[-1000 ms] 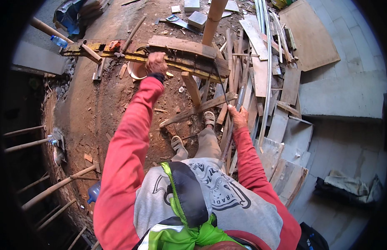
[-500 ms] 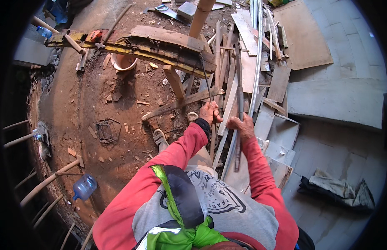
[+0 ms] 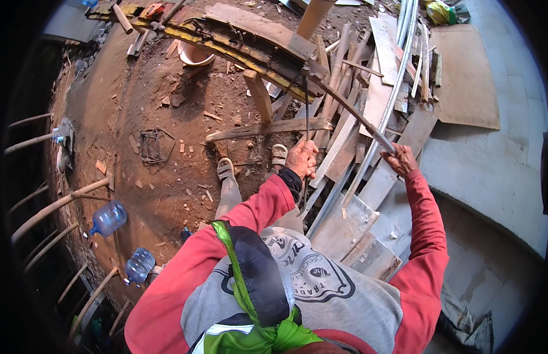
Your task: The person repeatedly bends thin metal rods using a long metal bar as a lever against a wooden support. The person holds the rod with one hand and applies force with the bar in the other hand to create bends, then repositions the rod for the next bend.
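Note:
My left hand [image 3: 301, 159] is closed around a thin dark metal rod [image 3: 307, 115], which runs up to the right end of a raised wooden beam [image 3: 250, 62] and sticks out below my fist. My right hand [image 3: 400, 160] grips the lower end of a long metal bar [image 3: 350, 109], off to the right. The bar slants up to the left, and its far end meets the beam's end beside the rod. Whether the bar's tip hooks round the rod is too small to tell. Yellow edging and rusty metal pieces show along the beam.
Scrap planks [image 3: 377, 71] and long metal profiles [image 3: 398, 76] are piled right of my feet. A pale bucket [image 3: 196, 55] stands beyond the beam. On the left lie bent wire [image 3: 157, 146], blue water jugs [image 3: 110, 218] and bamboo poles [image 3: 61, 207]. Grey tiled floor [image 3: 516, 76] spans the right.
My right hand has moved right and slightly up, away from the left. The bar has swung from upright to a slant, its far end now at the beam. My left hand keeps the rod.

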`<state>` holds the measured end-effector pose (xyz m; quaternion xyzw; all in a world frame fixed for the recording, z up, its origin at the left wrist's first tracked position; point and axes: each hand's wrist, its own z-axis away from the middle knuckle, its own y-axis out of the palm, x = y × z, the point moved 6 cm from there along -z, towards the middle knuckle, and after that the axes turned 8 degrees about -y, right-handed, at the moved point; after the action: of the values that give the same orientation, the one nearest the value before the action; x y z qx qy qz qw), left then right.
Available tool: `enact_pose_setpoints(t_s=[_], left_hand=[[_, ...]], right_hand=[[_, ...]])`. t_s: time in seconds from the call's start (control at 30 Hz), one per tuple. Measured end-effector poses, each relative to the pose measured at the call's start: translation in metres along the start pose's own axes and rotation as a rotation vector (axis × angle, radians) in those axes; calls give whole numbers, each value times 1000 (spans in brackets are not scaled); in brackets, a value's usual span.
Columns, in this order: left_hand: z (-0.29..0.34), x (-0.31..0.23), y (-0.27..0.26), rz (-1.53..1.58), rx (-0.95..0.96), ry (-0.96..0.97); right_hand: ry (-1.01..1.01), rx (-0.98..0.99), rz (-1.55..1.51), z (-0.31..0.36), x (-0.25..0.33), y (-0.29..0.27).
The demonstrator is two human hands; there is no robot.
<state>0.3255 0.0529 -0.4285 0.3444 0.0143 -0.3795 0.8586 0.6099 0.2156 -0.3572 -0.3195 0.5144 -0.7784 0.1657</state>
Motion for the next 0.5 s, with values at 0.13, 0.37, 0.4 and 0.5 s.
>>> enact_pose_setpoints(t_s=[0.13,0.37,0.4,0.5], left_hand=[[1,-2,-1,-36,-15,2],[5,-6,-15,-183,-80,1],[5,-6,-23,-224,-93,3],[5,-13,-37,-263,-78,9]], right_hand=[[22,29,-96,-16,-11,-11],[78,1,-48,3,-21,23],[7,-164,89,11,-13,30],[229,-52,133,21,2,41]])
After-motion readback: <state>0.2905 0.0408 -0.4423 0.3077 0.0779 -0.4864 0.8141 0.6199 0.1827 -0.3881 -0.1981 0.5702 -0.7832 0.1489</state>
